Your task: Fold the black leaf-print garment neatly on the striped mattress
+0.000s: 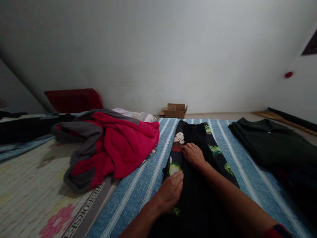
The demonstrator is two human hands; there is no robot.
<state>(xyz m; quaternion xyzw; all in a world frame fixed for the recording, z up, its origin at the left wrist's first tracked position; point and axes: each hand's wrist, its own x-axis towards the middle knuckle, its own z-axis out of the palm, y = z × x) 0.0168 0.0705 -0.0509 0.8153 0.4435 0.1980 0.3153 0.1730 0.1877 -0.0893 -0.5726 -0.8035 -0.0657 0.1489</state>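
Note:
A long black garment (194,133) with printed leaves and pale flowers along both sides lies lengthwise before me; its exact kind I cannot tell. On its left side, my right hand (194,154) has bent fingers pinching the edge where the print meets the plain black cloth. Closer to me, my left hand (172,190) is closed on the same edge, its fingers pressed together and their tips partly hidden. The near end of the garment is dark and partly covered by my forearms.
A blue striped sheet (151,172) lies beneath the garment. To the left is a rumpled pink and grey fleece (128,145) on a flowered mat (32,188). Folded dark green clothing (269,142) lies right. An open cardboard box (174,111) stands by the wall, a red box-like object (74,100) further left.

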